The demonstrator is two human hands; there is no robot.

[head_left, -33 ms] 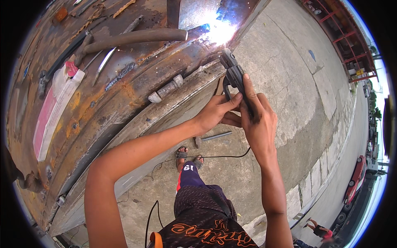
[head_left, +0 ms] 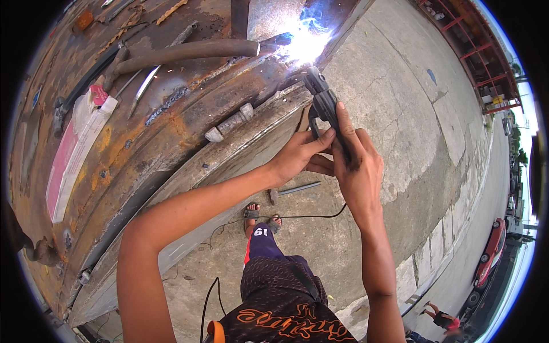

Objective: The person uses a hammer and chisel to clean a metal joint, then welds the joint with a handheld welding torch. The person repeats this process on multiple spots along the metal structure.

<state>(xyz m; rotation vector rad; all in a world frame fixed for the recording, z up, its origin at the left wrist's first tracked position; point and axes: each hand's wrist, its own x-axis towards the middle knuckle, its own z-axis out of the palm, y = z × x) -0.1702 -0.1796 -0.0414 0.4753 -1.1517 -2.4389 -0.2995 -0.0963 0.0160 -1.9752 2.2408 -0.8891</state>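
Observation:
Both of my hands are closed on a dark welding electrode holder (head_left: 325,100), which points up and away from me at the outer edge of the rusty steel workbench (head_left: 137,166). My right hand (head_left: 361,166) wraps the handle, its forefinger stretched along the body. My left hand (head_left: 294,155) grips from the other side, thumb against the holder near its lever. Just past the holder's tip a white-blue welding arc (head_left: 303,48) glares at the foot of an upright metal plate (head_left: 266,23). That glare hides the rod and the joint.
A thick brown curved bar (head_left: 189,55), a large bolt (head_left: 230,122) and a pink-and-white box (head_left: 80,151) lie on the bench. Below, a hammer (head_left: 294,188) rests on the concrete near my feet. A black cable (head_left: 309,216) crosses there. A red car (head_left: 490,251) stands beyond.
The arc's glare and smoke have shifted slightly in shape. The red car in the distance sits a little differently. My hands and the holder show no visible movement.

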